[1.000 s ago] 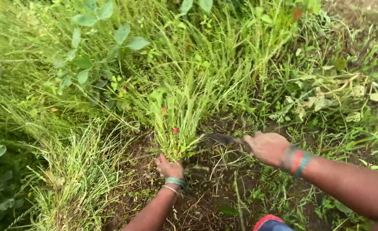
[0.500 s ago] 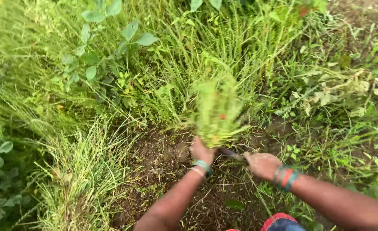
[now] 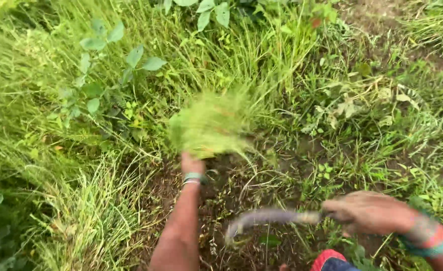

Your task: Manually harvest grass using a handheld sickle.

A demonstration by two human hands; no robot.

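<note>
Two hands busy here: the left hand (image 3: 192, 163) is clenched around a bunch of grass (image 3: 212, 125) that fans upward above the fist, arm stretched forward. The right hand (image 3: 369, 212) grips a sickle (image 3: 269, 219), its blurry blade lying sideways toward the left over bare dirt (image 3: 261, 173).

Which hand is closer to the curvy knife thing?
Right. The right hand grips the sickle by its handle; the left hand is up and apart from it, holding a grass bunch.
</note>
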